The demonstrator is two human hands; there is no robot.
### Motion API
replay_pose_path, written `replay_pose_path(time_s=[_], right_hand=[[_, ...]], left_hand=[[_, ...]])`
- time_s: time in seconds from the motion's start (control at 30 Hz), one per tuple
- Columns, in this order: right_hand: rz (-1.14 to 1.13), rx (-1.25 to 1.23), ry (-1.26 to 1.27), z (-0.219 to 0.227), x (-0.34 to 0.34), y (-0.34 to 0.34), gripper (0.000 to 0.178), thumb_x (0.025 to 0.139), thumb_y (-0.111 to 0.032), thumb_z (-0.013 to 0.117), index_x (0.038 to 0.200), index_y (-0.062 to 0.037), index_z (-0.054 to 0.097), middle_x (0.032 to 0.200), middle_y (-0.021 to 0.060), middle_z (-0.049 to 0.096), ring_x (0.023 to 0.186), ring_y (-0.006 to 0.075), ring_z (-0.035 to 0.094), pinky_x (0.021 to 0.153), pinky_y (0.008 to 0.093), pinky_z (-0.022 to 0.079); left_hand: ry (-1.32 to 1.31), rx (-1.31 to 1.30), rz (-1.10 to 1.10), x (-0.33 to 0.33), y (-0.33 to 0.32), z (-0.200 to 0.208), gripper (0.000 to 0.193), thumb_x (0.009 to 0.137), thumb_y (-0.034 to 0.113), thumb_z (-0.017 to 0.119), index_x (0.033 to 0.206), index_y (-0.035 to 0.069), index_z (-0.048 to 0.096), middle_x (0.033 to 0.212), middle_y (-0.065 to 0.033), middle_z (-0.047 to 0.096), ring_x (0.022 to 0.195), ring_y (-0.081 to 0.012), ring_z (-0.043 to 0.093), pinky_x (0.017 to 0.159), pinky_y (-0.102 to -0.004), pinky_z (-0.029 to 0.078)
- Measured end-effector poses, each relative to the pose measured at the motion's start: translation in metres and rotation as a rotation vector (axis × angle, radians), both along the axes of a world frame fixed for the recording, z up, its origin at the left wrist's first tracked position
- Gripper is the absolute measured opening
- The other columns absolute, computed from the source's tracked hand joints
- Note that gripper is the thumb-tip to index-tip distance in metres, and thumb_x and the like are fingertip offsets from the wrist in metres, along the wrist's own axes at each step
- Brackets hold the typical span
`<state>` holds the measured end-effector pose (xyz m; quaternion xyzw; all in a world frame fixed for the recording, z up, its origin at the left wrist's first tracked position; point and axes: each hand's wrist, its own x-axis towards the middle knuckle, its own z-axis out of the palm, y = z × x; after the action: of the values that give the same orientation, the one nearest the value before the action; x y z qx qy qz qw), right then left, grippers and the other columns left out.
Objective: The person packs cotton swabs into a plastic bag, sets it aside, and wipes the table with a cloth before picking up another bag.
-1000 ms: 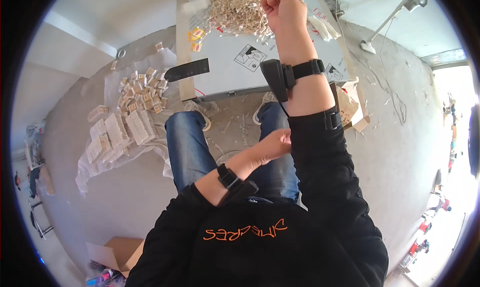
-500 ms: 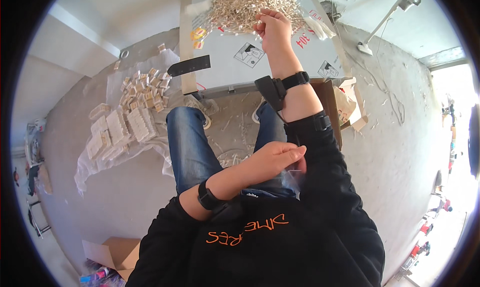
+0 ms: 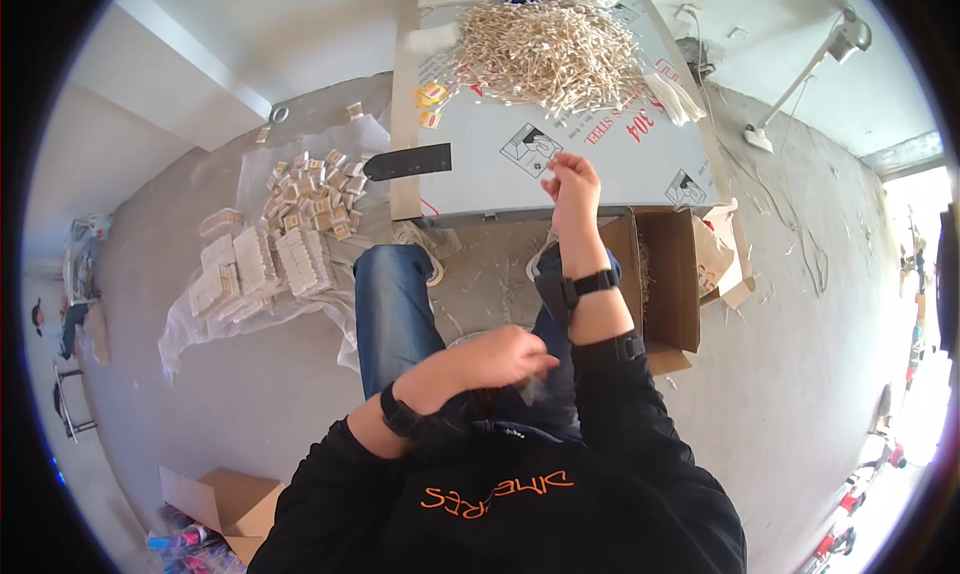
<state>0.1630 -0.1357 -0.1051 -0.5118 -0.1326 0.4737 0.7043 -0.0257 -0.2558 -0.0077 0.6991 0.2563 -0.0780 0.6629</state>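
A large heap of cotton swabs (image 3: 548, 54) lies on the far part of a table with a silvery printed cover (image 3: 470, 189). My right hand (image 3: 577, 186) hovers over the table's near edge, fingers bent and pinched together; whatever they may hold is too small to make out. Closer to my body, above my lap, my left hand (image 3: 510, 357) is closed on a clear plastic bag (image 3: 535, 389), which is blurred and partly hidden by the fingers. Small yellow packets (image 3: 431, 96) rest at the left of the heap.
A black strip (image 3: 410, 162) juts past the table's left edge. On the floor to the left, plastic sheeting (image 3: 185, 349) carries many small packs (image 3: 310, 194) and stacked white packs (image 3: 250, 264). An open cardboard box (image 3: 668, 284) stands right of my legs, another (image 3: 240, 509) behind left.
My right hand has drawn back from the swab heap to the table's near edge. My left hand has shifted left, away from the right forearm. The view has tilted, showing more of the table's far end.
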Motion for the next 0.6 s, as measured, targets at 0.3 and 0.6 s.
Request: replay_pose_path(time_s=[0.3,0.6], right_hand=[[0.296,-0.105,-0.115,-0.059,-0.017,0.023,0.013,0.083,0.000,0.052,0.095,-0.0002,0.057,0.083,0.0059,0.059,0.064,0.0100,0.052,0.059,0.0235,0.047],[0.541,0.088,0.213,-0.039,-0.014,0.091,0.036,0.096,-0.033,0.042,0.110,-0.0014,0.052,0.090,0.0050,0.058,0.079,0.0110,0.056,0.075,0.0252,0.046]], left_hand=[[-0.415,-0.283,0.622,-0.003,0.144,-0.075,0.025,0.088,0.010,0.057,0.112,0.002,0.053,0.084,-0.0021,0.059,0.077,-0.0105,0.058,0.074,-0.0244,0.046],[-0.320,-0.083,0.961,0.017,0.242,-0.142,0.023,0.092,0.015,0.050,0.108,-0.002,0.051,0.069,-0.0019,0.057,0.064,-0.0085,0.056,0.063,-0.0212,0.045]])
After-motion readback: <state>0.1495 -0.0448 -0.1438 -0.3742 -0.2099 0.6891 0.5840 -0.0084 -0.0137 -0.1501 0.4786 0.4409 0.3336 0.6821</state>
